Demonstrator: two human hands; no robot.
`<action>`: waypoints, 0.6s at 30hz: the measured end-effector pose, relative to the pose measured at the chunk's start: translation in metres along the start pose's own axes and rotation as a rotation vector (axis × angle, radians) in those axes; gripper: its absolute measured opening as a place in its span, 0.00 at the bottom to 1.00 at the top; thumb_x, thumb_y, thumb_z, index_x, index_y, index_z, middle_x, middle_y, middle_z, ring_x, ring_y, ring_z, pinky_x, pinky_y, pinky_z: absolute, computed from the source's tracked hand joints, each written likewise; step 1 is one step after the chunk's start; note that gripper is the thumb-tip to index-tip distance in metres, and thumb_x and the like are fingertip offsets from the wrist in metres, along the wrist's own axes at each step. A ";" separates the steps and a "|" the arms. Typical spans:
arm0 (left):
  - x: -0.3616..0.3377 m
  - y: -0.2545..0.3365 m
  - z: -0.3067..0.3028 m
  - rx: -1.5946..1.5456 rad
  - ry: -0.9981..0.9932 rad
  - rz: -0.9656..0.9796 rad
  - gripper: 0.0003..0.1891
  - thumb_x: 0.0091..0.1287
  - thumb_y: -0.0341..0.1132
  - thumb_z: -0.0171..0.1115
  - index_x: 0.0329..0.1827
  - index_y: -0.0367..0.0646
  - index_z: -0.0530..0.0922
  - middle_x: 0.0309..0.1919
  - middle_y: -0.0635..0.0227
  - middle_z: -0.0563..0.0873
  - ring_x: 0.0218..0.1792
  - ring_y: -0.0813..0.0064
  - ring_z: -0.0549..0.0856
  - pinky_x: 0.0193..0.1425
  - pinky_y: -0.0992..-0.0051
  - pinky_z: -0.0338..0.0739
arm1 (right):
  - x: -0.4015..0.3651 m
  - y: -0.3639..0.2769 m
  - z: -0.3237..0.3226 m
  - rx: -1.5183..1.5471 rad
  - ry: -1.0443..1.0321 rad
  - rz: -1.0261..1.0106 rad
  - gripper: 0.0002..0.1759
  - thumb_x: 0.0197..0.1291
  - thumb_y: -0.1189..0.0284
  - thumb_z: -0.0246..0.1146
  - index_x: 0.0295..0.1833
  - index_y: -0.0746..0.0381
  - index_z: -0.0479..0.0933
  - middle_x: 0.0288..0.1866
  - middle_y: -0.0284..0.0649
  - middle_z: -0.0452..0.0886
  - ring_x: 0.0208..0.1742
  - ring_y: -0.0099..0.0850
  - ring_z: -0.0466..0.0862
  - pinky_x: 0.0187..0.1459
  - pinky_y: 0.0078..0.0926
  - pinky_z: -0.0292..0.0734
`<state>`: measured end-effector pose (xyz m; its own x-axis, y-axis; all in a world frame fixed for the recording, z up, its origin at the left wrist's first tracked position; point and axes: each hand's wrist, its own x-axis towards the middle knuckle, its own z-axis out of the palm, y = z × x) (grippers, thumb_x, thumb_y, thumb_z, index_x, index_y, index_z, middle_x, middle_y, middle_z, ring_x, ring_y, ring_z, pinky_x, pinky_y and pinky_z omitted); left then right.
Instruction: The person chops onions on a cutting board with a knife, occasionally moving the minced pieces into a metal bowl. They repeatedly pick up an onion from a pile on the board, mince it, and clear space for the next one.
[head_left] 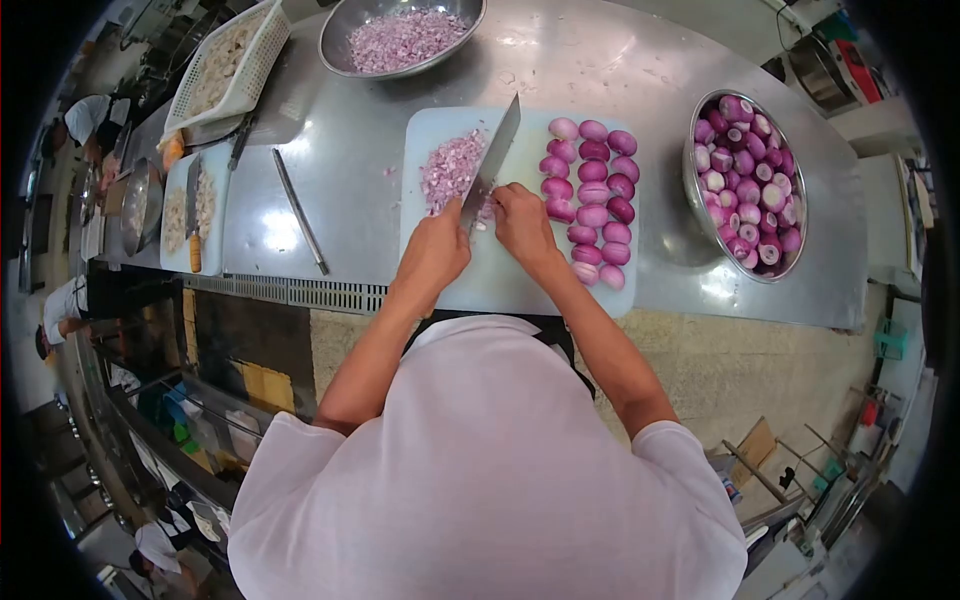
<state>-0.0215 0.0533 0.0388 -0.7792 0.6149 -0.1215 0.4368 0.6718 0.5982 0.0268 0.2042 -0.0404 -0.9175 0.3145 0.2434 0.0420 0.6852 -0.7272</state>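
My left hand (435, 248) is wrapped round the handle end of a broad kitchen knife (497, 148), its blade pointing away over a white cutting board (520, 290). My right hand (524, 225) sits close to the blade's right side with fingers pinched together; a piece of red onion appears to be under them, mostly hidden. Left of the blade lies a heap of chopped red onion (452, 172). On the board's right side, peeled red onion halves (592, 172) stand in three rows. A few small bits (481, 225) lie between my hands.
A steel bowl (335, 50) of chopped onion stands at the back, another bowl (697, 185) of peeled onions at right. A metal rod (298, 210) lies left. Beyond it are a second board (214, 235) with a cleaver (194, 200) and a white basket (262, 60). Other people stand far left.
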 end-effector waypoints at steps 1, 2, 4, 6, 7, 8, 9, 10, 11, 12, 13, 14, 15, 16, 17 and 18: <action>-0.002 0.001 0.004 0.004 -0.002 -0.018 0.13 0.63 0.23 0.54 0.51 0.27 0.74 0.27 0.34 0.82 0.34 0.36 0.84 0.40 0.45 0.77 | 0.001 -0.001 0.000 0.001 -0.010 0.020 0.05 0.56 0.82 0.59 0.38 0.68 0.79 0.36 0.54 0.79 0.40 0.57 0.82 0.42 0.50 0.78; -0.003 0.000 0.008 0.007 -0.008 -0.038 0.14 0.63 0.23 0.54 0.52 0.28 0.74 0.27 0.34 0.82 0.34 0.36 0.84 0.40 0.45 0.77 | 0.002 0.000 0.001 0.003 -0.007 0.024 0.05 0.56 0.82 0.59 0.38 0.68 0.79 0.36 0.54 0.79 0.40 0.57 0.82 0.42 0.50 0.78; 0.004 -0.005 0.015 0.005 -0.014 -0.030 0.14 0.64 0.23 0.54 0.51 0.28 0.74 0.27 0.34 0.82 0.35 0.36 0.84 0.39 0.45 0.77 | 0.000 0.002 0.001 -0.035 -0.011 0.025 0.06 0.57 0.83 0.59 0.38 0.68 0.80 0.37 0.55 0.80 0.40 0.57 0.83 0.43 0.50 0.78; 0.007 -0.002 0.013 0.002 -0.004 -0.012 0.13 0.64 0.24 0.54 0.51 0.29 0.74 0.27 0.35 0.83 0.35 0.36 0.84 0.39 0.44 0.77 | 0.000 0.001 -0.001 -0.027 -0.019 0.038 0.06 0.57 0.83 0.59 0.38 0.68 0.80 0.38 0.55 0.80 0.41 0.57 0.83 0.43 0.50 0.79; 0.001 0.003 0.005 -0.004 -0.011 -0.016 0.13 0.64 0.24 0.54 0.50 0.29 0.74 0.27 0.35 0.83 0.35 0.35 0.84 0.39 0.44 0.77 | 0.000 -0.001 -0.002 -0.013 -0.028 0.053 0.06 0.57 0.83 0.58 0.38 0.68 0.81 0.38 0.56 0.81 0.41 0.57 0.83 0.44 0.50 0.79; -0.002 0.006 0.000 -0.007 -0.016 -0.020 0.12 0.64 0.24 0.54 0.49 0.29 0.74 0.27 0.35 0.83 0.34 0.35 0.84 0.39 0.44 0.76 | 0.000 -0.001 -0.002 -0.010 -0.023 0.052 0.06 0.57 0.83 0.58 0.38 0.68 0.81 0.38 0.56 0.81 0.41 0.57 0.83 0.44 0.50 0.79; 0.003 0.001 0.005 -0.001 -0.014 -0.017 0.12 0.64 0.24 0.54 0.49 0.29 0.74 0.27 0.35 0.83 0.34 0.35 0.84 0.39 0.44 0.76 | 0.001 0.000 -0.002 0.004 -0.007 0.051 0.06 0.57 0.83 0.59 0.38 0.68 0.81 0.38 0.55 0.81 0.41 0.57 0.83 0.44 0.50 0.79; 0.006 -0.005 0.017 0.018 -0.005 0.020 0.11 0.64 0.24 0.54 0.48 0.29 0.73 0.27 0.35 0.82 0.34 0.35 0.84 0.39 0.44 0.76 | -0.002 0.001 0.000 0.016 0.005 0.055 0.06 0.57 0.82 0.59 0.38 0.68 0.81 0.38 0.55 0.81 0.41 0.57 0.83 0.44 0.50 0.79; 0.006 -0.012 0.027 0.032 0.001 0.054 0.11 0.64 0.24 0.54 0.48 0.29 0.73 0.27 0.35 0.82 0.34 0.35 0.84 0.39 0.44 0.76 | -0.006 0.002 0.001 0.016 0.000 0.064 0.06 0.57 0.82 0.59 0.38 0.68 0.81 0.38 0.55 0.81 0.41 0.57 0.83 0.44 0.50 0.79; 0.003 -0.007 0.022 0.029 -0.005 0.052 0.11 0.64 0.24 0.54 0.48 0.29 0.73 0.27 0.35 0.82 0.34 0.35 0.84 0.39 0.44 0.76 | -0.006 0.003 0.003 0.026 0.011 0.048 0.06 0.57 0.82 0.59 0.38 0.68 0.81 0.38 0.55 0.81 0.41 0.56 0.83 0.44 0.50 0.79; 0.004 0.002 0.011 -0.004 -0.029 -0.005 0.11 0.64 0.25 0.55 0.48 0.30 0.73 0.27 0.37 0.82 0.34 0.36 0.83 0.40 0.46 0.75 | -0.004 0.005 0.001 0.031 0.028 0.026 0.06 0.56 0.82 0.59 0.38 0.68 0.81 0.38 0.55 0.81 0.41 0.56 0.83 0.44 0.50 0.79; 0.004 0.007 0.005 -0.035 -0.054 -0.065 0.11 0.65 0.25 0.56 0.49 0.32 0.73 0.26 0.39 0.82 0.35 0.37 0.83 0.41 0.47 0.74 | -0.005 0.006 -0.001 0.028 0.029 0.026 0.06 0.56 0.82 0.59 0.38 0.68 0.81 0.38 0.55 0.81 0.41 0.56 0.83 0.44 0.50 0.79; 0.001 0.006 0.008 -0.033 -0.055 -0.066 0.11 0.65 0.25 0.56 0.49 0.32 0.73 0.26 0.39 0.82 0.35 0.37 0.83 0.41 0.47 0.74 | -0.008 0.004 -0.004 0.013 0.011 0.050 0.06 0.56 0.82 0.59 0.38 0.68 0.81 0.38 0.54 0.81 0.40 0.56 0.83 0.43 0.49 0.79; 0.000 0.003 0.012 -0.025 -0.043 -0.048 0.11 0.65 0.25 0.55 0.49 0.32 0.73 0.26 0.39 0.82 0.34 0.37 0.83 0.40 0.47 0.74 | -0.005 0.002 -0.004 0.000 -0.002 0.068 0.06 0.56 0.82 0.60 0.37 0.68 0.81 0.38 0.54 0.81 0.40 0.55 0.83 0.43 0.49 0.79; -0.001 0.000 0.016 -0.017 -0.035 -0.032 0.11 0.65 0.25 0.55 0.49 0.32 0.74 0.26 0.39 0.82 0.34 0.37 0.83 0.40 0.47 0.74 | -0.002 0.002 -0.003 0.004 0.001 0.068 0.06 0.56 0.82 0.60 0.37 0.68 0.81 0.38 0.54 0.81 0.40 0.55 0.83 0.43 0.49 0.79; 0.001 -0.001 0.018 -0.016 -0.041 -0.035 0.11 0.65 0.25 0.55 0.49 0.32 0.74 0.26 0.39 0.82 0.34 0.37 0.83 0.40 0.47 0.74 | -0.003 0.003 -0.001 -0.009 0.008 0.062 0.05 0.56 0.82 0.60 0.37 0.68 0.81 0.38 0.54 0.81 0.40 0.55 0.83 0.43 0.49 0.79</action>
<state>-0.0143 0.0603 0.0239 -0.7745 0.6079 -0.1747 0.4022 0.6866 0.6057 0.0304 0.2064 -0.0427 -0.9098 0.3617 0.2034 0.1021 0.6702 -0.7351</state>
